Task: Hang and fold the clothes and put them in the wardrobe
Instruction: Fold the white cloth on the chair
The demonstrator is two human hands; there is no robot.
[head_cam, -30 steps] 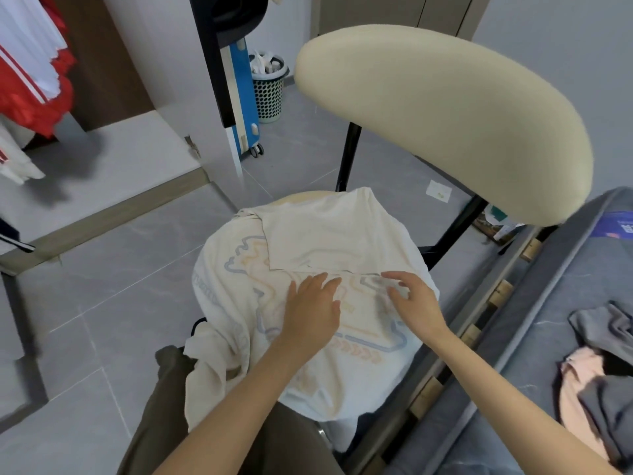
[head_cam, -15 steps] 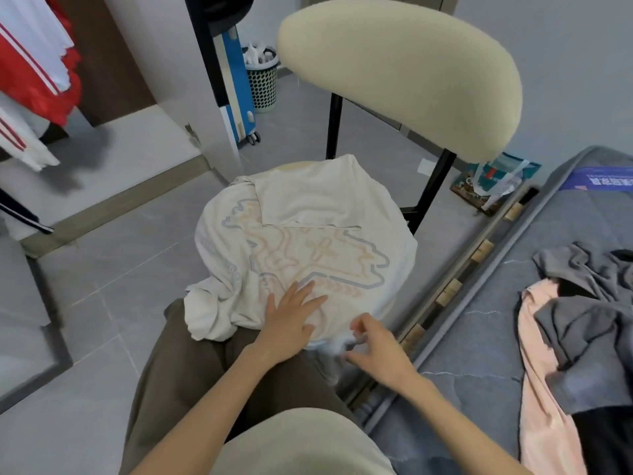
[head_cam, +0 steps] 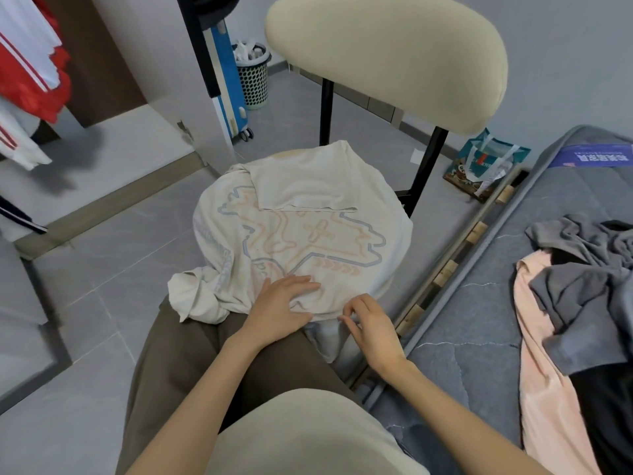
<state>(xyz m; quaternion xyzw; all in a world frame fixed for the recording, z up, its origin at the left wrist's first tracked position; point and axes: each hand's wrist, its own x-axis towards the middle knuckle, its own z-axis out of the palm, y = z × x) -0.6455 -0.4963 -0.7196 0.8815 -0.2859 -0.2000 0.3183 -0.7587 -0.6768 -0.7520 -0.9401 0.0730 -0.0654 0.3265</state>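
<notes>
I press my left hand [head_cam: 284, 303] flat on the half-folded shirt [head_cam: 308, 241], my right hand [head_cam: 373, 323] pinching its hem, while the heap [head_cam: 582, 286] right of it waits unfolded.

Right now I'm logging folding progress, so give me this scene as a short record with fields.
shirt: cream, printed, spread on the chair seat, top folded down
left hand: flat on the shirt's near part
right hand: pinches the shirt's near hem
waiting: gray and pink clothes heaped on the bed
</notes>
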